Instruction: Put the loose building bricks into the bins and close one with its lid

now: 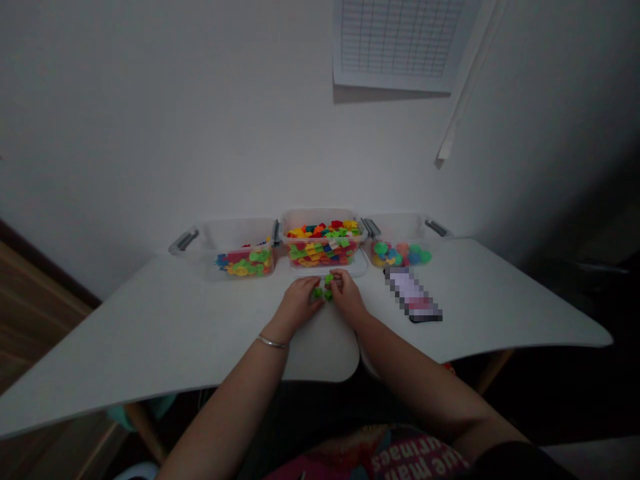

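Small green pieces [328, 293] lie between my two hands, over the white table just in front of the middle box. My left hand [302, 299], with a silver bangle at the wrist, has its fingers curled round a green piece at the left. On the other side, my right hand [346, 293] pinches a green piece [329, 279] between thumb and fingers. The pieces are too small to tell whether they are joined.
Clear boxes stand along the wall: left [206, 267] with mixed pieces, middle [323, 215] with colourful bricks, right [400, 223] with round pieces. A lid [357, 269] lies under the middle box. A phone [413, 294] lies right of my hands on the table [165, 333].
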The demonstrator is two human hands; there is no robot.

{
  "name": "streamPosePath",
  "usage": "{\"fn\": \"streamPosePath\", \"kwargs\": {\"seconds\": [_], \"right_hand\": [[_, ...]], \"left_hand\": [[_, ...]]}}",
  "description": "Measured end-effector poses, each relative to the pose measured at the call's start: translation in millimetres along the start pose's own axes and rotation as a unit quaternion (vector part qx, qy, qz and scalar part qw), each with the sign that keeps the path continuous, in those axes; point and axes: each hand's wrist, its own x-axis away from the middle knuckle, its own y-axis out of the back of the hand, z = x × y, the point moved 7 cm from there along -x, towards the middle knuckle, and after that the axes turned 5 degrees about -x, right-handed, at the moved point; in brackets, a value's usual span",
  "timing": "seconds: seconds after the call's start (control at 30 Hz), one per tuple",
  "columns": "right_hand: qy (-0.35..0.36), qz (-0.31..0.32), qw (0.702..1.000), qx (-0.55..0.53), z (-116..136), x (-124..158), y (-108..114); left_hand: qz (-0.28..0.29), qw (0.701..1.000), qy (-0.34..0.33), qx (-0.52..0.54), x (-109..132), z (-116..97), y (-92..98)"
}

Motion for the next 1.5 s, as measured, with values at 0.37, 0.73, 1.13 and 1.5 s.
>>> {"fn": "streamPosePath", "kwargs": {"seconds": [0.37,0.73,1.13,1.5], "right_hand": [[0.109,-0.067,0.992,0.014,34.9,0.3,17.7],[0.227,-0.156,0.943,0.185,96.4,-69.3,73.1],[0.183,-0.114,0.888,0.406,96.3,-73.3,51.8],[0.254,-0.066,0.901,0.346,86.8,-64.0,41.2]], "left_hand": [[-0.026,1.000,-0.013,0.002,2.2,1.7,3.2],[-0.003,0.999,-0.051,-0.004,4.6,-3.7,2.2],[0.008,0.998,-0.070,-0.002,6.5,-3.9,-1.9],[-0.010,1.000,-0.024,0.004,4.2,-1.0,2.9]]}}
